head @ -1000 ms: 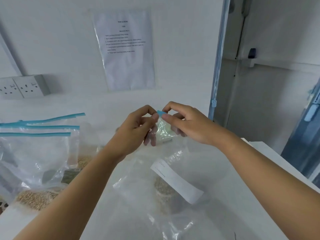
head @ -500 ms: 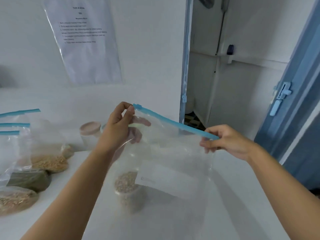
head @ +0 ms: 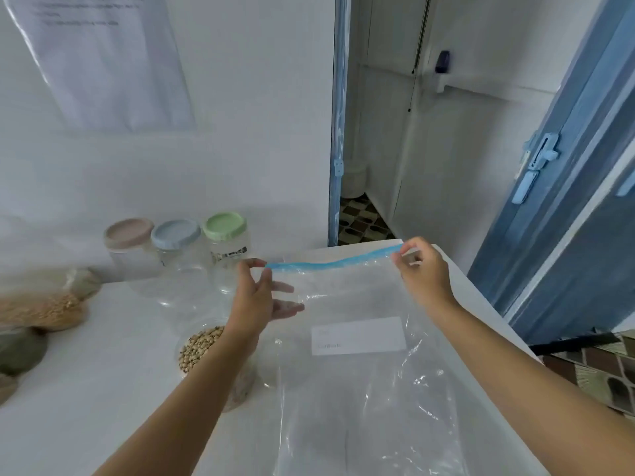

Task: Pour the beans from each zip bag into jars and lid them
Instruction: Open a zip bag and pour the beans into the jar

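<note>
At the far left, filled bags of beans lie on the table, and behind them stand three empty jars, all lidded. Nearer, an open jar full of beans stands just under the left forearm. This is the main risk, I think: if the arm drops or swings, it may tip the jar and scatter the beans, since no lid is on it. The left hand pinches the left end of the blue zip strip with thumb and forefinger, the other fingers spread behind the film. The zip bag hangs stretched between both hands and looks empty. The right hand pinches the right end, fingers curled, near the table edge, so a dropped bag could slide off.
</note>
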{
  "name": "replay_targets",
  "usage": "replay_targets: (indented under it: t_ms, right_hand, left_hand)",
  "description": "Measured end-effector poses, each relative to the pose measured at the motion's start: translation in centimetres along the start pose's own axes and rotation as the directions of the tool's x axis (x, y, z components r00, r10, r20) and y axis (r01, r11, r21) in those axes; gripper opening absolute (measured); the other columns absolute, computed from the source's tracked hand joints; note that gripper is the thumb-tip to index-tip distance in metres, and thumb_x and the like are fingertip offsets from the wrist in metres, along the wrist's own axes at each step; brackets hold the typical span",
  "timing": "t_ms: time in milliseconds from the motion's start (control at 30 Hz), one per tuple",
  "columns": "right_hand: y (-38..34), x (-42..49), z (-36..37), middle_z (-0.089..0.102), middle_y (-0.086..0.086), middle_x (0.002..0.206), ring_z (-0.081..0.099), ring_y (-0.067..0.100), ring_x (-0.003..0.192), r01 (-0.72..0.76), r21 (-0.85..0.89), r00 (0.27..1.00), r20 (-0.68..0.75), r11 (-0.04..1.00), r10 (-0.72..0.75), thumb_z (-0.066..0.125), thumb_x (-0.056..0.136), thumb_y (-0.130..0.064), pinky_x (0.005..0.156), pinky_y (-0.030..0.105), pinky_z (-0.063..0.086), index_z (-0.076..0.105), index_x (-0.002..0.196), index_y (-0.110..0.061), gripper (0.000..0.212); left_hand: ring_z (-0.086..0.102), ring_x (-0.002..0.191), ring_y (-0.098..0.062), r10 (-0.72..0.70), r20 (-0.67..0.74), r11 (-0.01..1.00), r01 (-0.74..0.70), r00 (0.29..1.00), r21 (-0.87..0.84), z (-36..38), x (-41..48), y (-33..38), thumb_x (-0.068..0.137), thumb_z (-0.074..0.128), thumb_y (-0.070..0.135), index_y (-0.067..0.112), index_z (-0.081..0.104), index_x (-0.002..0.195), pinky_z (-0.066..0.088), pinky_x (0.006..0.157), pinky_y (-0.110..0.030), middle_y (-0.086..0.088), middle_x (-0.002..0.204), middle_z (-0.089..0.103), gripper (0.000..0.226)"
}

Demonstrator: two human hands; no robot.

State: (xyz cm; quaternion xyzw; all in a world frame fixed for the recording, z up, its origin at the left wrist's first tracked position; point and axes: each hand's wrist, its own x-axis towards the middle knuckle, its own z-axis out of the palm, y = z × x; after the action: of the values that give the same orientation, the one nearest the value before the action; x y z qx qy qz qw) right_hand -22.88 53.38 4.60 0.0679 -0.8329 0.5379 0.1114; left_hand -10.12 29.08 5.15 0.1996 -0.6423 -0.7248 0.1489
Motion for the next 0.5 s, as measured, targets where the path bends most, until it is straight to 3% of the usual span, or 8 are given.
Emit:
replay_targets:
  t_ms: [100, 200, 333, 400, 500]
  right_hand:
    - [1.3, 1.0, 0.3, 0.062, -0.008, 0.088, 0.059, 0.012, 0.077, 0.001, -0.07, 0.998, 0.059, 0.998, 0.003, 0.069, 0.096, -0.026, 0.061, 0.012, 0.041, 0.064, 0.099, -0.015, 0.013]
    - [3.0, 1.3, 0.9, 0.057, -0.004, 0.111, 0.054, 0.009, 0.085, 0.005, -0.15, 0.985, 0.169, 0.989, 0.02, 0.078, 0.088, -0.025, 0.076, 0.021, 0.045, 0.063, 0.113, -0.02, 0.029]
    - [5.7, 1.6, 1.3, 0.042, 0.001, 0.128, 0.052, 0.01, 0.097, 0.085, -0.266, 0.973, 0.228, 0.96, -0.023, 0.081, 0.085, -0.024, 0.094, 0.028, 0.05, 0.056, 0.123, -0.021, 0.046]
    - [7.0, 2.0, 1.3, 0.039, 0.003, 0.132, 0.053, 0.014, 0.104, 0.098, -0.311, 0.965, 0.261, 0.945, -0.015, 0.081, 0.085, -0.028, 0.094, 0.023, 0.047, 0.053, 0.122, -0.022, 0.047]
    - [9.3, 2.6, 1.7, 0.03, 0.001, 0.138, 0.049, 0.015, 0.114, 0.129, -0.365, 0.935, 0.355, 0.922, 0.01, 0.079, 0.086, -0.035, 0.103, 0.023, 0.043, 0.049, 0.127, -0.026, 0.052]
  left_hand:
    - [0.074, 0.068, -0.035, 0.067, 0.009, 0.989, -0.068, 0.998, 0.128, 0.7, 1.3, -1.2, 0.108, 0.042, 0.005, 0.024, 0.039, 0.121, 0.062, 0.064, -0.031, -0.019, 0.101, 0.061, 0.024]
    - [0.074, 0.075, -0.023, 0.109, 0.069, 0.911, -0.127, 0.992, 0.393, 0.8, 3.2, -2.2, 0.094, 0.055, -0.011, 0.031, 0.05, 0.109, 0.061, 0.075, -0.034, -0.014, 0.102, 0.058, 0.045]
    - [0.069, 0.082, -0.017, 0.1, 0.204, 0.6, -0.222, 0.974, 0.768, 1.3, 5.7, -2.9, 0.087, 0.068, 0.001, 0.034, 0.063, 0.089, 0.045, 0.071, -0.018, -0.003, 0.105, 0.06, 0.033]
    - [0.068, 0.088, -0.018, 0.044, 0.261, 0.475, -0.25, 0.964, 0.844, 1.8, 6.5, -3.7, 0.088, 0.072, 0.003, 0.03, 0.068, 0.092, 0.049, 0.082, -0.021, -0.002, 0.106, 0.059, 0.027]
    - [0.064, 0.102, -0.022, -0.035, 0.276, 0.248, -0.259, 0.961, 0.933, 2.8, 6.7, -4.3, 0.093, 0.072, 0.018, 0.029, 0.068, 0.113, 0.049, 0.094, -0.032, -0.001, 0.118, 0.055, 0.024]
